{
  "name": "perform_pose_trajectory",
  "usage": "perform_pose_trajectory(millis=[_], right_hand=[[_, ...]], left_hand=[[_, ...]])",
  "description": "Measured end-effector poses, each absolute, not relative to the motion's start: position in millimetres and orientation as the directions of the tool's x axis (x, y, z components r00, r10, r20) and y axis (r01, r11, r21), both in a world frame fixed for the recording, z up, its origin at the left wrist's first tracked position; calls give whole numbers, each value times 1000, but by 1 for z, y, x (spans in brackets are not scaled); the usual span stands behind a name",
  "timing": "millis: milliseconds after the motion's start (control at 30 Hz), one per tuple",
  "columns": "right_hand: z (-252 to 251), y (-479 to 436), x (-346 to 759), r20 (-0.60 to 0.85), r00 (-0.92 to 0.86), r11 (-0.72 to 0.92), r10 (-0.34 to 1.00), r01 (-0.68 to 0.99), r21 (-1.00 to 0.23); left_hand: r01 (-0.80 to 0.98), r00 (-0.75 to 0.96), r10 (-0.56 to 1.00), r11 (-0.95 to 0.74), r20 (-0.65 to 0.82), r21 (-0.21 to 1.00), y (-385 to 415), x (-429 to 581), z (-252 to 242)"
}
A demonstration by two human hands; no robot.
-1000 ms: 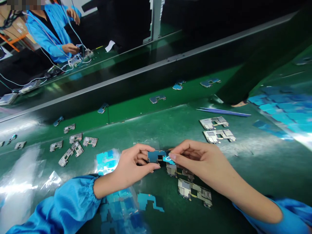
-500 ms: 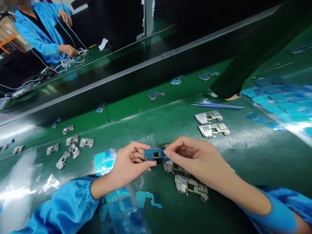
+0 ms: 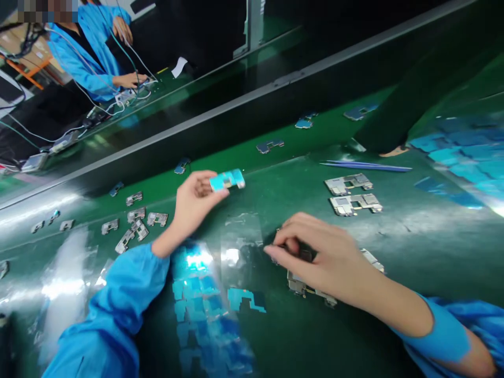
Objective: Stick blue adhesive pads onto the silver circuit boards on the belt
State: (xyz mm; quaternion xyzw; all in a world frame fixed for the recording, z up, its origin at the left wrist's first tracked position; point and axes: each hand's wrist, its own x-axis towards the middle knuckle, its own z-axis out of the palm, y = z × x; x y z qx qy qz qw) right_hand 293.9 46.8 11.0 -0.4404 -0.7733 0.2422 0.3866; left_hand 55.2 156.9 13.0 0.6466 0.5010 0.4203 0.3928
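Note:
My left hand [image 3: 192,207] pinches one end of a small circuit board [image 3: 227,180] with a shiny blue face, holding it above the mat towards the green strip. My right hand [image 3: 318,254] hovers over a bare circuit board [image 3: 301,283] and partly covers it, along with another board beneath the palm. Its thumb and fingers are curled together; whatever may be between them is hidden. Between the hands lies a sheet of clear film [image 3: 241,252], and below it a single blue film cutout [image 3: 246,300].
Blue film cutouts [image 3: 205,310] lie by my left sleeve. Several bare boards [image 3: 136,215] are at the left; two boards [image 3: 354,203] sit right, below blue tweezers [image 3: 366,166]. Blue-faced boards [image 3: 270,146] rest along the green strip. A person in blue [image 3: 94,52] works beyond the rail.
My left hand has lifted the blue-faced board up and away, towards the far side. The right hand has let go of that board and dropped slightly over the bare boards. The view has shifted.

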Motion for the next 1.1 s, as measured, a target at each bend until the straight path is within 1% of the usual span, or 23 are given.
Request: perform_pose_trajectory(millis=[33, 67, 100, 167, 233, 300, 333, 367, 433, 467, 500, 567, 633, 733, 800, 833, 900, 933, 967, 1000, 1033, 1067, 1100], right_hand=[[9, 44, 291, 377, -432, 560, 819, 462, -688], [7, 40, 288, 358, -542, 620, 760, 438, -652], [5, 37, 285, 332, -631, 671, 702, 428, -605], [-1, 31, 281, 274, -735, 746, 620, 445, -496], [-5, 28, 278, 240, -762, 771, 602, 476, -423], [-8, 28, 277, 250, -755, 773, 606, 485, -409], [-8, 28, 277, 264, -747, 772, 610, 485, -412], [-9, 29, 277, 278, -740, 771, 612, 480, -419], [-10, 31, 276, 299, -732, 770, 613, 466, -437], [-11, 32, 276, 305, -723, 763, 620, 466, -448], [-12, 33, 276, 311, -708, 752, 634, 471, -460], [-14, 34, 276, 330, -671, 729, 663, 480, -488], [-15, 34, 276, 373, -634, 723, 677, 479, -498], [-9, 33, 278, 504, -592, 776, 629, 435, -457], [0, 32, 279, 595, -553, 812, 583, 384, -438], [6, 31, 280, 632, -523, 820, 572, 353, -450], [17, 31, 282, 670, -434, 798, 602, 312, -515], [20, 32, 284, 664, -386, 768, 640, 308, -561], [22, 32, 286, 643, -334, 725, 689, 318, -611], [23, 33, 288, 604, -278, 665, 747, 342, -664], [21, 34, 291, 544, -226, 587, 808, 371, -719], [17, 35, 293, 468, -171, 495, 867, 395, -774], [12, 37, 296, 379, -121, 394, 918, 413, -821]], left_hand=[[451, 124, 972, -236, 201, 861, 180, 50, 13], [596, 131, 970, -242, 205, 766, 202, 45, 12], [695, 131, 970, -238, 206, 678, 220, 41, 11], [805, 105, 972, -208, 211, 555, 240, 35, 14], [825, 72, 953, -223, 294, 520, 233, 32, 24], [787, 86, 914, -307, 397, 535, 202, 32, 35], [735, 133, 900, -370, 415, 568, 180, 33, 40], [661, 199, 896, -422, 397, 620, 156, 34, 43], [513, 446, 872, -436, 204, 740, 107, 36, 41], [482, 534, 837, -416, 117, 771, 87, 37, 37], [468, 589, 805, -407, 67, 784, 70, 37, 32], [471, 602, 797, -407, 52, 783, 49, 38, 18], [474, 561, 822, -418, 100, 775, 43, 38, 6], [459, 575, 805, -466, 148, 756, 44, 37, -1], [422, 666, 730, -540, 155, 728, 44, 36, 3], [386, 726, 670, -585, 157, 713, 45, 34, 7], [292, 833, 530, -664, 157, 688, 51, 27, 17], [280, 852, 501, -682, 152, 675, 57, 20, 23], [342, 828, 545, -676, 131, 652, 67, 10, 28], [470, 750, 654, -635, 102, 613, 80, -2, 34], [627, 615, 785, -546, 76, 555, 95, -18, 41], [784, 422, 904, -400, 65, 474, 112, -37, 47], [876, 257, 964, -264, 71, 403, 128, -57, 52]])
